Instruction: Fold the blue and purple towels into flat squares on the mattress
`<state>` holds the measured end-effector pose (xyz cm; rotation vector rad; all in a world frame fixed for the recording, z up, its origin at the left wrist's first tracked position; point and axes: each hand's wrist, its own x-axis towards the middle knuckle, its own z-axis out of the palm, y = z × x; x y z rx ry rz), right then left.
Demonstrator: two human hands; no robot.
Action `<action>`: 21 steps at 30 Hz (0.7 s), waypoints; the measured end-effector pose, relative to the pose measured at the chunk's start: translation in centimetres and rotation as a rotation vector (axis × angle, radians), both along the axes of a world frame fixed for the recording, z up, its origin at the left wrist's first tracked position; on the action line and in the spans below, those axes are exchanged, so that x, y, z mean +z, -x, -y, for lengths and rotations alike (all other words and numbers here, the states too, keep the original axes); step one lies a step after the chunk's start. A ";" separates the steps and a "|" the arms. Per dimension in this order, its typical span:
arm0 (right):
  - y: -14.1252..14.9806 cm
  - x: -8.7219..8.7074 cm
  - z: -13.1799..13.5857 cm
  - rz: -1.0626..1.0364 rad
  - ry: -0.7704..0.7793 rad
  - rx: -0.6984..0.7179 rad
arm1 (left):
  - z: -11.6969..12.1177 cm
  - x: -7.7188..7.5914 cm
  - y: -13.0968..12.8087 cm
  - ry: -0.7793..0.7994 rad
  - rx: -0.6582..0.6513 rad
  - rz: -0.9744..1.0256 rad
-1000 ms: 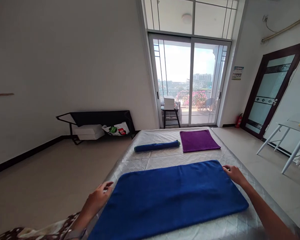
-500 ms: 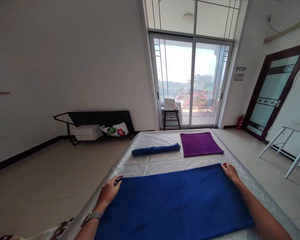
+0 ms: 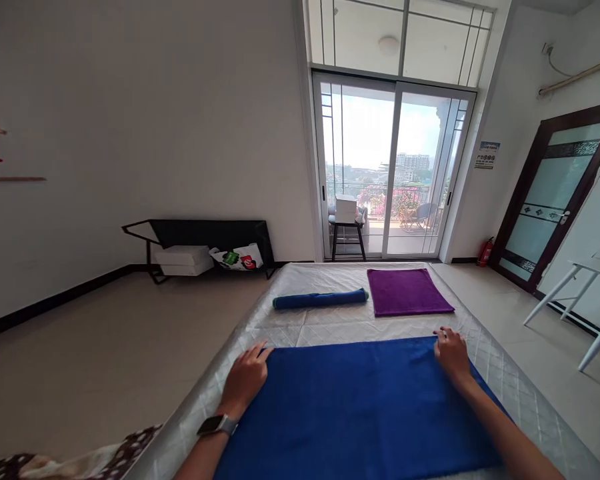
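Note:
A large blue towel [image 3: 360, 407] lies flat on a grey quilted mattress [image 3: 325, 323] in front of me. My left hand [image 3: 245, 379] rests on the towel's far left corner, fingers closed over its edge. At the far right corner my right hand [image 3: 449, 352] presses on the cloth with its fingers curled at the edge. Beyond the towel lie a rolled blue towel [image 3: 321, 299] and a folded purple towel [image 3: 407, 292].
A black rack [image 3: 205, 235] with white boxes [image 3: 184, 259] stands by the left wall. Glass sliding doors [image 3: 390, 173] face a balcony, with a stool [image 3: 347, 230] before them. A white table [image 3: 587, 293] stands at the right, a red fire extinguisher [image 3: 486, 251] by the dark door.
Both hands moved inward and forward onto the far corners of the blue towel. The camera came closer and tilted slightly, so the towel fills more of the lower view.

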<state>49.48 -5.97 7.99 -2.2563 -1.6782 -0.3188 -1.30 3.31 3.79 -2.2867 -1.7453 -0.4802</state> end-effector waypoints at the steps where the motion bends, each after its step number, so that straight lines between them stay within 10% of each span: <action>1: 2.3 -0.2 -0.2 -0.007 0.001 0.099 | 0.0 -0.3 -0.4 0.022 -0.008 -0.007; 6: 14.4 -2.4 -1.6 -0.116 0.134 0.516 | -0.1 -2.1 -0.5 0.242 0.052 -0.026; 10: 18.2 -3.7 -2.2 -0.151 0.263 0.581 | -0.4 -3.0 0.8 0.289 0.033 -0.095; 14: 14.8 -3.8 -1.9 -0.165 0.324 0.482 | -0.7 -3.7 1.3 0.246 0.038 -0.134; 21: -0.2 -3.3 -0.8 -0.108 0.385 0.081 | -1.3 -4.9 1.8 0.204 0.022 -0.065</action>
